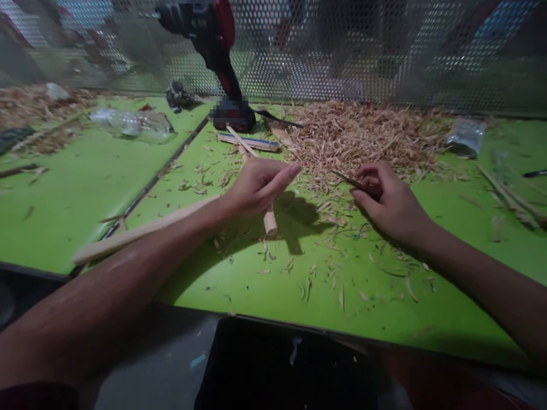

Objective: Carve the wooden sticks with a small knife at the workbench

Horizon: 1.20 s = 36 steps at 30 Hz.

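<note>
My left hand (260, 185) is closed around a round wooden stick (270, 222) near the middle of the green table. Its thumb points right along the top, and the curled fingers are mostly hidden beneath. The stick's cut end sticks out below the hand, and a shadow falls to its right. In my right hand (391, 202) a thin dark blade (348, 180) is pinched between thumb and fingers, its tip pointing left toward the other hand. A gap separates the two hands. Under my left forearm lies a longer pale wooden rod (141, 228).
A cordless drill (217, 57) stands at the back by a perforated metal screen (342, 51). Wood shavings (363, 136) are heaped to its right. A crumpled plastic bottle (132, 124) lies left, a clear packet (465, 136) right. Thin wooden strips (248, 141) lie before the drill.
</note>
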{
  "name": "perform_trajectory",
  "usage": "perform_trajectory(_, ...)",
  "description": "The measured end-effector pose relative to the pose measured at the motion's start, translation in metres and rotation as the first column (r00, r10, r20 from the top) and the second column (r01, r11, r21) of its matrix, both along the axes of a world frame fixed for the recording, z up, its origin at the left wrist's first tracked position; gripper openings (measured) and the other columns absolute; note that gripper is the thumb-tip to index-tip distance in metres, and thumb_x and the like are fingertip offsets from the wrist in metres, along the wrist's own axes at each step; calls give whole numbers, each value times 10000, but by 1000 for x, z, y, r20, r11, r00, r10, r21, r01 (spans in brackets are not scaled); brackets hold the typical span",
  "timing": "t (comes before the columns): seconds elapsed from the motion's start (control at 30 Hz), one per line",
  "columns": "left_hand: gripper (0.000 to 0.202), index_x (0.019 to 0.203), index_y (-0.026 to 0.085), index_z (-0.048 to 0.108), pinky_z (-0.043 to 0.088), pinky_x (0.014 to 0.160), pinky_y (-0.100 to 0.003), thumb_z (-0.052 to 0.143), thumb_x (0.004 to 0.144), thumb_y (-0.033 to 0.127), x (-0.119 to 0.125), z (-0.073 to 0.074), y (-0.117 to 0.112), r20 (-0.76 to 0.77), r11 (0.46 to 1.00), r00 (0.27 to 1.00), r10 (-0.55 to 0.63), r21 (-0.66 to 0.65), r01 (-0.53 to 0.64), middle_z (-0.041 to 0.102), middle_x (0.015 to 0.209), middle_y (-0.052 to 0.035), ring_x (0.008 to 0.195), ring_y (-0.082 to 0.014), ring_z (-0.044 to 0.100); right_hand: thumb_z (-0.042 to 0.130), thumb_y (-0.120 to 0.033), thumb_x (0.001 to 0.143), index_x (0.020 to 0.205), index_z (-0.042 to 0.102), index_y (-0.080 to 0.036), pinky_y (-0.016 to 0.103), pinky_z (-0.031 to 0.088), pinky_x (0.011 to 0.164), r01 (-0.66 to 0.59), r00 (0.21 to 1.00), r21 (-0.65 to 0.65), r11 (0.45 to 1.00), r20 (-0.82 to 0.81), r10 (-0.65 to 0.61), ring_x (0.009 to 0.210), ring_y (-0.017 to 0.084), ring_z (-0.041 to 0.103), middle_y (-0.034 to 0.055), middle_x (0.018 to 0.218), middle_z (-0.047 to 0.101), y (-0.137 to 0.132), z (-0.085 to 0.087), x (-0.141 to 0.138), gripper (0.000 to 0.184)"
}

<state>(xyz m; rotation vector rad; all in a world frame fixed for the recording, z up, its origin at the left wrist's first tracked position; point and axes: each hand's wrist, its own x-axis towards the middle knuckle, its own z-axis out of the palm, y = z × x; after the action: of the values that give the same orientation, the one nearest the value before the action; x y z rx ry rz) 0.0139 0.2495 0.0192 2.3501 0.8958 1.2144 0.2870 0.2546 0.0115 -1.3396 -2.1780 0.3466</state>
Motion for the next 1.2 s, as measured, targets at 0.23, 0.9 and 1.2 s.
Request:
perform_trajectory(0.23, 611, 490, 215, 372, 239, 436, -288, 351, 1002, 548, -25, 1, 16, -62, 990, 991, 117, -71, -122, 350, 419, 33, 393, -93, 307, 575, -189, 850, 1170, 569, -218, 349, 517, 681, 42, 996, 62, 997, 78, -47, 764, 221, 671, 64, 918, 703, -2, 9, 5, 321)
perform_trajectory(0.9, 460, 817, 184, 610, 368, 799, -385, 319, 1026, 473, -11, -9, 16, -483, 968, 844, 235, 193, -159, 664, 782, -48, 771, -208, 528, 330, -646, 952, 1616, 123, -306, 658, 174, 1193, -88, 905, 202, 976, 426, -7, 1490, 381, 238, 68, 1644, 263, 6, 17, 12, 774)
perform_trajectory(1.2, 589, 1496, 306, 413, 111, 1220, -528, 398, 972, 575, -23, -8, 30, -352, 895, 847, 397, 352, -273, 427, 1559, -79, 1471, -295, 295, 264, -718, 920, 1627, 11, -232, 649, 82, 1214, 92, 878, 158, 983, 452, -156, 1539, 348, 67, 78, 1666, 177, 42, 13, 36, 894)
